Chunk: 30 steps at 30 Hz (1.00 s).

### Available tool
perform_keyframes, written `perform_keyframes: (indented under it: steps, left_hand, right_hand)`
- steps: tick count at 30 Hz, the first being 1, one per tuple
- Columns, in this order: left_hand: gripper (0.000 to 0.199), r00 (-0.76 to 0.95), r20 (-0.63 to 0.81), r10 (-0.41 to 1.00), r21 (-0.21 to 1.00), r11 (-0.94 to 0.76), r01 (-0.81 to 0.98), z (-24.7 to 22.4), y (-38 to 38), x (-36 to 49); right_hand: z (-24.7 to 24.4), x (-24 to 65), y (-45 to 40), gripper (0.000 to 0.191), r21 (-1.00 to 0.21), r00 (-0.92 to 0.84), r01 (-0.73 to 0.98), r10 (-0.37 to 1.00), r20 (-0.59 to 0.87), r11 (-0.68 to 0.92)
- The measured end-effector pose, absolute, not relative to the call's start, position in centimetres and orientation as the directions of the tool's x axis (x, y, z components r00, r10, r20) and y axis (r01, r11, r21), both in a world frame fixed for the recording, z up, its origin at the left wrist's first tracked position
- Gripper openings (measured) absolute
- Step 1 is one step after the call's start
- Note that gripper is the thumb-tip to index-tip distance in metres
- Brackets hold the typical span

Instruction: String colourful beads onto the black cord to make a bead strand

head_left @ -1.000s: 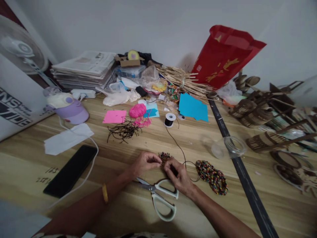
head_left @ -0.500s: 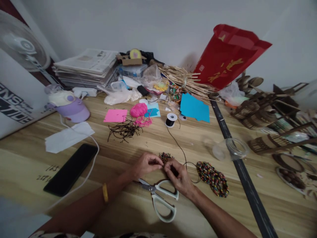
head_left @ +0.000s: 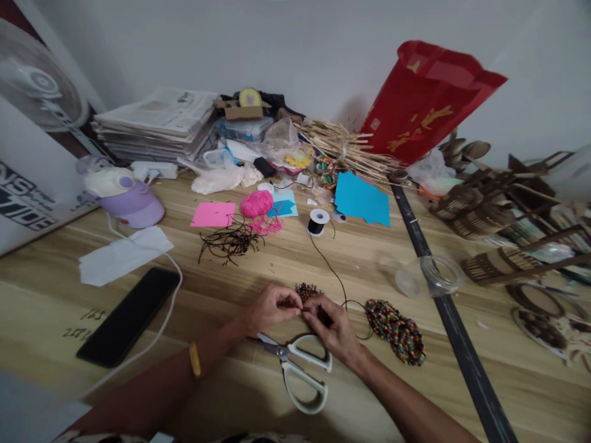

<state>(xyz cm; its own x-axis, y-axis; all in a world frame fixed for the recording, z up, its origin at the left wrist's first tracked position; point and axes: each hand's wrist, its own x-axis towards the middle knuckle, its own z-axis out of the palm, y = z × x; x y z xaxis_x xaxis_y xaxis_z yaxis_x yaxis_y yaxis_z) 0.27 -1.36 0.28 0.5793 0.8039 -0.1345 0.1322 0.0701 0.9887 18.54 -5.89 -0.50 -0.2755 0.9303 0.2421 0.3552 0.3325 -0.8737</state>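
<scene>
My left hand and my right hand meet fingertip to fingertip above the table. Both are pinched closed; what lies between the fingertips is too small to make out. Small mixed-colour beads sit just behind them, partly hidden. A black cord runs from a white-rimmed spool down to the area beside my right hand. Scissors with pale handles lie under and in front of my hands, blades apart. To the right rests a coil of strung multicoloured beads.
A black phone and white cable lie left. Black cord pieces, pink yarn and blue paper are behind. A clear tape roll, wooden baskets and a black strip stand or lie right.
My fingertips have drawn slightly closer together, still pinched. The view has shifted a little, moving the objects on the left slightly leftward.
</scene>
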Motion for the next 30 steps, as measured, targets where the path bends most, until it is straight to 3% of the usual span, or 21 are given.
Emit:
perform_keyframes:
  steps: [13,30]
  left_hand:
    - [0.014,0.588,-0.145,0.796,0.989,0.093,0.117,0.8,-0.7,0.6]
    - [0.012,0.54,-0.169,0.824,0.985,0.12,0.124,2.0,-0.6,1.2]
  right_hand:
    - [0.3,18.5,-5.8,0.012,-0.863,-0.239,0.3,0.908,0.345,0.407]
    - [0.2,18.5,-6.0,0.014,-0.877,-0.179,0.311,0.929,0.324,0.366]
